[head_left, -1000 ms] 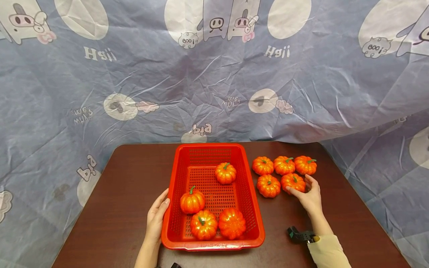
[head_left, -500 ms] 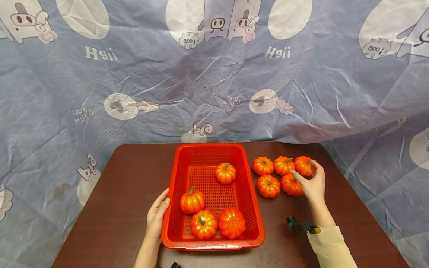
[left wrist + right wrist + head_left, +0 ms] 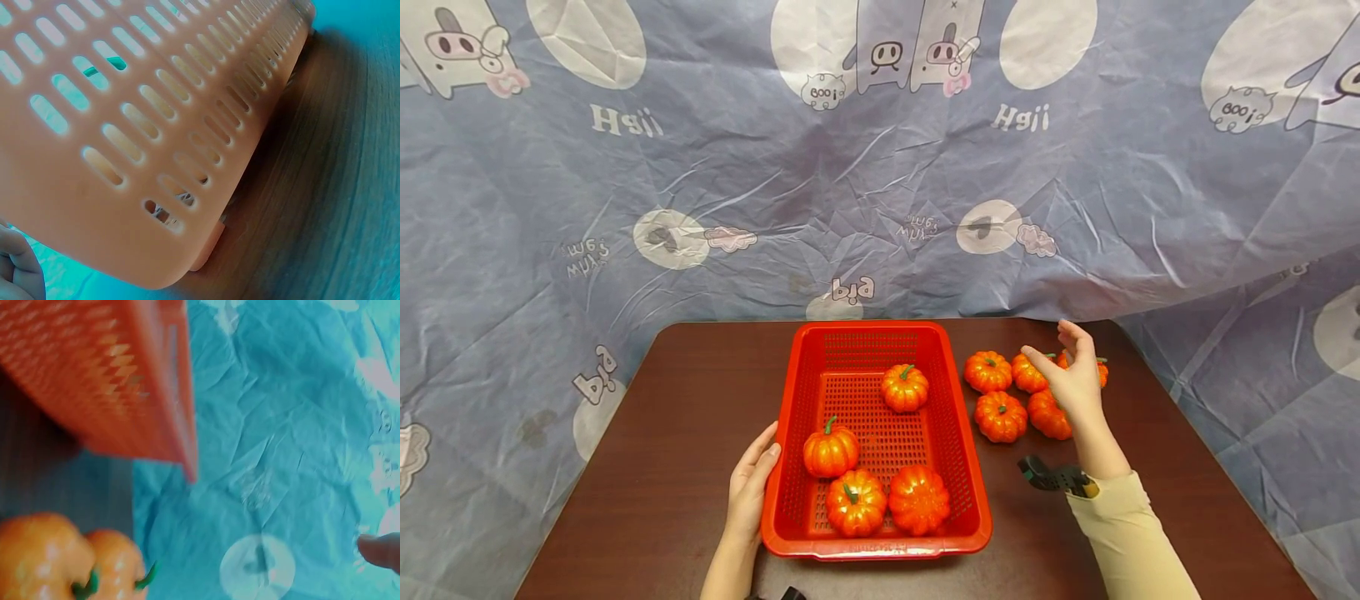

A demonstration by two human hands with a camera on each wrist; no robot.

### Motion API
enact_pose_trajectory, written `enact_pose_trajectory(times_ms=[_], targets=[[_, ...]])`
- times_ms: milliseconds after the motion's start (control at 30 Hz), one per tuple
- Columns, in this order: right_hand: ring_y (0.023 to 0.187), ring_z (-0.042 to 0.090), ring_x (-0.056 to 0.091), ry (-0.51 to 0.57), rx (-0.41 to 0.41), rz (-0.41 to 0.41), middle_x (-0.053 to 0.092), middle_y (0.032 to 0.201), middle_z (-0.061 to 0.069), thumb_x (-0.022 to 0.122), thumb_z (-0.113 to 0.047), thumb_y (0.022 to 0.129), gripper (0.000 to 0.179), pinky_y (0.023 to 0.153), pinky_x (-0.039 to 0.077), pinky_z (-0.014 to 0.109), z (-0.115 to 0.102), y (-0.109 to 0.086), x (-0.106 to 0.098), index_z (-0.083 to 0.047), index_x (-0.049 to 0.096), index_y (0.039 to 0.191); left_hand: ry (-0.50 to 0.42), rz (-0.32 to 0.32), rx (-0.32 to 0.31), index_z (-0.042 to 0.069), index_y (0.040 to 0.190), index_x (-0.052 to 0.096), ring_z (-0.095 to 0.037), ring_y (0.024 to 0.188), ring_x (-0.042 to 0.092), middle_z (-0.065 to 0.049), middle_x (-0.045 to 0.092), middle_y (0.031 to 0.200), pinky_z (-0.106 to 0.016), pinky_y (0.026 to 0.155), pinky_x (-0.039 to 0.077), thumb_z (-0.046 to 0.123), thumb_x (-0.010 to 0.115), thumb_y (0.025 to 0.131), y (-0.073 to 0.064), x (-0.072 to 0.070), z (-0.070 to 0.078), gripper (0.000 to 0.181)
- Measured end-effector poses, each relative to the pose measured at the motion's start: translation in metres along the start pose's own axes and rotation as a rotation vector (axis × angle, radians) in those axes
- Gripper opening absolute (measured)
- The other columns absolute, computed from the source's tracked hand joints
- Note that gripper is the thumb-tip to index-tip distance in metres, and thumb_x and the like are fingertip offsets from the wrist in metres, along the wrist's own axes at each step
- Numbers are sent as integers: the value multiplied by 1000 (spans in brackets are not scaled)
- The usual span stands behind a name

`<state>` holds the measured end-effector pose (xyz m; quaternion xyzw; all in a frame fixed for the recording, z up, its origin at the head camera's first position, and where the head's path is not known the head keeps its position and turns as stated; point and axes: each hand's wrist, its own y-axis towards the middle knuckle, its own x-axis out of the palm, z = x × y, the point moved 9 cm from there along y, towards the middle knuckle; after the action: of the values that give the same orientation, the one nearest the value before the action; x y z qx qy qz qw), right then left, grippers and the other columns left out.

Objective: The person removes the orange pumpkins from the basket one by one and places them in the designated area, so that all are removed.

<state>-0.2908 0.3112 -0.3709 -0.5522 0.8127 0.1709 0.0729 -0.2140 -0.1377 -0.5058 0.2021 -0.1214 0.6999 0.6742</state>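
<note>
My left hand (image 3: 749,492) rests against the left side of a red plastic basket (image 3: 977,500), with fingers and thumb at its outer edge. In the left wrist view, bent fingers (image 3: 19,265) show beside the slotted basket wall (image 3: 81,187). Inside the basket lie several small orange pumpkins (image 3: 831,452), one without a visible stem. My right hand (image 3: 1075,379) is raised over the pumpkins (image 3: 1002,417) standing to the right, its thumb and fingers spread apart and holding nothing. It partly hides a back-row pumpkin (image 3: 1103,375) and the front-right pumpkin (image 3: 1047,415).
The basket stands on a dark brown wooden table (image 3: 700,400). Behind the table hangs a wrinkled blue-grey cloth (image 3: 820,208) with cartoon prints. A black wrist mount (image 3: 1052,475) sticks out from my right sleeve (image 3: 1127,533).
My right hand has left the front-right pumpkin, passed near the back-right one, and risen farther back and left. The left hand and basket have stayed in place.
</note>
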Motion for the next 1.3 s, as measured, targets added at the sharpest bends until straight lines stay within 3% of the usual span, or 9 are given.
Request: enact_pose_trajectory(times_ms=[367, 600, 800, 1067, 1300], targets=[[133, 29, 31, 139, -85, -157, 32, 144, 16, 72, -14, 83, 75, 110, 24, 40, -45, -8, 55, -1, 29, 142, -3, -1, 4, -4, 141, 35, -16, 97, 62, -9, 60, 119, -31, 80, 53, 9, 44, 100, 0, -1, 1, 44], [134, 30, 30, 117, -89, -307, 31, 146, 14, 70, -19, 85, 72, 108, 27, 43, -58, -20, 94, -5, 29, 143, -7, -9, 1, -4, 141, 34, -16, 97, 62, -8, 61, 117, -31, 79, 53, 9, 44, 100, 0, -1, -1, 44], [133, 28, 32, 119, -110, -387, 34, 145, 12, 70, -16, 85, 68, 109, 26, 41, -68, -31, 123, -5, 33, 141, -3, -6, 0, -4, 141, 35, -16, 97, 62, -10, 61, 117, -31, 79, 53, 10, 45, 99, 0, -2, -2, 45], [131, 35, 32, 174, -110, -472, 36, 141, 20, 69, -4, 84, 63, 109, 25, 46, -100, -56, 150, 4, 35, 137, 18, 10, -13, -2, 141, 37, -16, 98, 62, -10, 59, 122, -31, 80, 53, 11, 46, 99, 0, -4, -3, 44], [130, 25, 36, 128, -125, -536, 39, 140, 12, 73, -20, 82, 65, 107, 29, 41, -72, -53, 184, -8, 39, 137, 11, -6, 2, -4, 140, 36, -17, 98, 61, -10, 60, 117, -32, 81, 53, 9, 45, 99, 1, -3, -1, 44]])
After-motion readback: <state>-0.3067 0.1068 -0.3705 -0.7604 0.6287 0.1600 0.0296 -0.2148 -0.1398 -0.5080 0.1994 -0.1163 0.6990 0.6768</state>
